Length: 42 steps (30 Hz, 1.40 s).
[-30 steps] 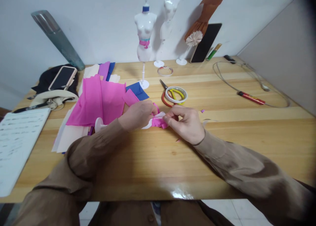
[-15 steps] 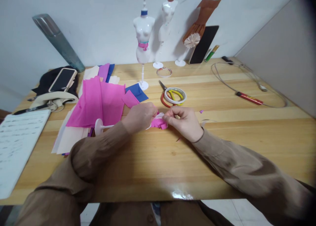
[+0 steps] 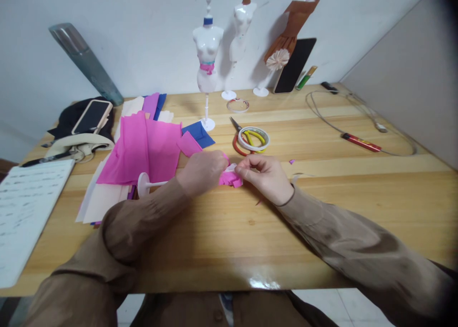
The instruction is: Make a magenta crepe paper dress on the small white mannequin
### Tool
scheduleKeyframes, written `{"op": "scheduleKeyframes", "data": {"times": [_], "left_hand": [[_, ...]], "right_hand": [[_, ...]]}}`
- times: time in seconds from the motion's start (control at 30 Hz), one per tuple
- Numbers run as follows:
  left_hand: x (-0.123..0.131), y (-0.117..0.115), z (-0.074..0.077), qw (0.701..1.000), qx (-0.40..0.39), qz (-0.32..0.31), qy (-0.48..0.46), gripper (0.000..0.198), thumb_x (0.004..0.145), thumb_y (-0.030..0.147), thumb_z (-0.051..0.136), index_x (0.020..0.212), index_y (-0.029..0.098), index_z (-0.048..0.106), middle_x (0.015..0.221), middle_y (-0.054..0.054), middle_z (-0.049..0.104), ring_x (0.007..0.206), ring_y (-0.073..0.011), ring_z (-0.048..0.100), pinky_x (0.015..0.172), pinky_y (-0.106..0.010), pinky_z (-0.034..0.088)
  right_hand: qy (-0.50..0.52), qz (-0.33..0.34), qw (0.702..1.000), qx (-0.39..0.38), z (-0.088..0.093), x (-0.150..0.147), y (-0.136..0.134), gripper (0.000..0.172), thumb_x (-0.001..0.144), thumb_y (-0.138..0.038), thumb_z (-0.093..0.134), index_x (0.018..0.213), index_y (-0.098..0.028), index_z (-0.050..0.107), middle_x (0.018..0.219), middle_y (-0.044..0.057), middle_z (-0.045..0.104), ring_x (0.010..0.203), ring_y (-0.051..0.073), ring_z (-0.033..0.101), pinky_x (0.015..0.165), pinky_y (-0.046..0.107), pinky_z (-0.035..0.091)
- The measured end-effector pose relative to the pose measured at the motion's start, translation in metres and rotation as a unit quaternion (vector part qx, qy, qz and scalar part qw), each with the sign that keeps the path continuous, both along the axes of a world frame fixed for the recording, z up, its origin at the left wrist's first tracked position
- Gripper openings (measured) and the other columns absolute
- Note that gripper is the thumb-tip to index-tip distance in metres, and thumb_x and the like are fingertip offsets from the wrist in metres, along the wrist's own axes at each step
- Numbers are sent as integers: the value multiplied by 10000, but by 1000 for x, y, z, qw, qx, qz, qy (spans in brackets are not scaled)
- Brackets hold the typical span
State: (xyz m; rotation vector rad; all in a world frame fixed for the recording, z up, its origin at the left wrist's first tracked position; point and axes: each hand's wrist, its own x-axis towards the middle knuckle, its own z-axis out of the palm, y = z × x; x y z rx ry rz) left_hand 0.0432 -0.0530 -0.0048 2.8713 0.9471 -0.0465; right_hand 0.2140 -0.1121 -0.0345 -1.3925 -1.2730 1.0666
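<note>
My left hand (image 3: 203,172) is closed around a small white dress form lying on its side, mostly hidden by the hand. Its round base and rod (image 3: 143,185) stick out to the left under my wrist. Ruffled pink crepe paper (image 3: 231,178) shows between my hands, on the form's other end. My right hand (image 3: 263,174) pinches the edge of this paper between thumb and fingertips, beside a whitish part. Just beyond lie scissors (image 3: 235,123) with red and yellow handles, a roll of white tape (image 3: 267,140) resting on them.
Pink crepe sheets (image 3: 161,146) and other coloured paper lie at left. A standing dress form (image 3: 208,43) and two more line the wall. A phone (image 3: 92,117), a notebook (image 3: 32,208), a spray bottle (image 3: 86,62) and a cable with a red-handled tool (image 3: 361,142) surround the work area.
The view has shifted very slightly. Both hands keep their holds, with barely any movement of the fingers.
</note>
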Motion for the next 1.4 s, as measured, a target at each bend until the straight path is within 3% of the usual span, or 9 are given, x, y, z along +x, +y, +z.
{"op": "scheduleKeyframes", "data": {"times": [0.17, 0.47, 0.8, 0.93, 1.07, 1.17, 1.27, 1.4], "left_hand": [[1, -3, 0, 1000, 18, 0, -14, 241, 917, 178, 417, 817, 137, 632, 843, -92, 636, 775, -210, 592, 544, -299, 293], [-2, 0, 9, 999, -30, -9, -39, 225, 868, 131, 483, 647, 165, 506, 707, -46, 574, 691, -153, 521, 599, -266, 343], [-8, 8, 15, 993, -93, -23, -71, 130, 735, 77, 509, 632, 156, 497, 699, -18, 535, 623, -110, 440, 578, -236, 331], [-12, 12, 15, 987, -108, -70, -100, 129, 705, 33, 482, 702, 151, 534, 729, -12, 548, 650, -110, 448, 612, -227, 360], [-14, 14, 15, 983, -122, -76, -115, 188, 682, 13, 487, 787, 142, 574, 769, -16, 567, 684, -113, 469, 650, -226, 384], [-11, 14, 13, 984, -124, -61, -109, 118, 713, 39, 510, 721, 148, 553, 739, -10, 555, 670, -111, 469, 649, -230, 378], [-7, 13, 10, 990, -97, -27, -98, 186, 741, 40, 487, 601, 161, 468, 656, 3, 501, 633, -109, 431, 621, -238, 346], [-5, 11, 6, 993, -69, -25, -90, 202, 738, 44, 488, 585, 166, 437, 635, 7, 477, 605, -108, 404, 595, -245, 322]], "right_hand": [[-6, 14, 1000, 5, -1, 0, -1, 209, 665, -360, 698, 618, -170, 624, 547, 29, 649, 488, 143, 560, 505, 279, 448], [-54, 39, 997, 38, 0, 1, -2, 189, 717, -341, 654, 630, -178, 620, 563, 30, 656, 512, 154, 579, 528, 288, 460], [-187, 29, 962, 195, 1, -4, -9, 163, 776, -213, 599, 618, -181, 620, 615, 26, 619, 606, 162, 559, 625, 305, 437], [-147, 22, 974, 169, 0, -4, -8, 156, 768, -227, 603, 617, -191, 609, 585, 11, 609, 558, 149, 545, 597, 296, 440], [-127, 25, 981, 142, 1, -4, -7, 158, 763, -242, 607, 610, -206, 594, 570, 6, 630, 551, 149, 548, 590, 293, 453], [-135, 24, 981, 138, 1, -3, -7, 161, 763, -244, 610, 608, -206, 596, 577, 9, 633, 568, 153, 553, 603, 297, 457], [-140, 21, 980, 139, 1, -3, -8, 153, 762, -245, 620, 617, -200, 607, 595, 15, 631, 587, 159, 557, 622, 306, 458], [-142, 27, 978, 152, 1, -2, -9, 159, 777, -236, 623, 622, -201, 609, 612, 16, 612, 608, 166, 554, 636, 313, 451]]}}
